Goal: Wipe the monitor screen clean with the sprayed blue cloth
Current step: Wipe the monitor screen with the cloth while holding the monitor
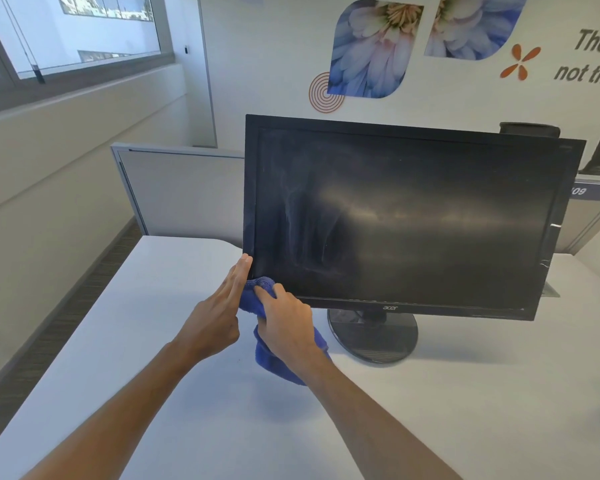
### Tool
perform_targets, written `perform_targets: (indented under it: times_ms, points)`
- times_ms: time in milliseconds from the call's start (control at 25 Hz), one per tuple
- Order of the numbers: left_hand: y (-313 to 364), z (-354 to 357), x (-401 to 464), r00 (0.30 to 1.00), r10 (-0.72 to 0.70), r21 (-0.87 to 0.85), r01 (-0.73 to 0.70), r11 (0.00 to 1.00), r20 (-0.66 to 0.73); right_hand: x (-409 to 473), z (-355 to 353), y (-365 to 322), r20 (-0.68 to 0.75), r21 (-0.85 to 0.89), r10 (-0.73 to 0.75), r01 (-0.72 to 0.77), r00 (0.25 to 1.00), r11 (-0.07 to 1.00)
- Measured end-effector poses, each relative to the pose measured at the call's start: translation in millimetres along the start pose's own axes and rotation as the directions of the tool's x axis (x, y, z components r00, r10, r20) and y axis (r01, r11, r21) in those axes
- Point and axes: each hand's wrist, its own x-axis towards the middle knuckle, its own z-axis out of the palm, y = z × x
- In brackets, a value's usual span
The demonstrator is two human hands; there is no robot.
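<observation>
A black monitor (409, 216) stands on a round base (373, 336) on the white desk (153, 306). Its dark screen shows pale smears on the left half. My right hand (286, 322) grips a blue cloth (274, 363) and presses its bunched top against the screen's lower left corner; the rest of the cloth hangs below my wrist. My left hand (219, 308) has straight fingers whose tips touch the monitor's left bezel near the bottom corner.
A grey partition panel (177, 192) stands behind the desk at the left. Black chair backs (530, 129) show behind the monitor at the right. A window and a carpeted floor strip (59, 317) lie to the left of the desk.
</observation>
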Motion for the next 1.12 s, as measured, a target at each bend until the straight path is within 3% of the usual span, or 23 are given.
perform_targets:
  times_ms: [160, 360, 560, 800, 1120]
  points:
    - [2, -1, 1, 0.994, -0.095, -0.043, 0.098, 0.994, 0.057, 2, 5, -7, 0.055, -0.081, 0.036, -0.031, 0.998, 0.996]
    - [8, -4, -7, 1.0, 0.02, 0.066, -0.02, 0.998, 0.001, 3, 3, -10, 0.122, -0.222, 0.068, -0.04, 0.99, 0.974]
    - [31, 7, -4, 0.993, 0.102, 0.187, -0.089, 0.978, -0.06, -1, -17, 12, 0.078, -0.269, 0.11, -0.086, 0.991, 0.959]
    - [19, 13, -3, 1.0, -0.001, 0.463, 0.015, 0.886, -0.03, -21, -24, 50, -0.078, -0.184, 0.1, -0.113, 0.992, 0.976]
    - [27, 26, -1, 0.997, -0.02, 0.472, 0.053, 0.88, -0.075, -48, -55, 117, -0.127, -0.192, 0.177, -0.199, 0.976, 0.961]
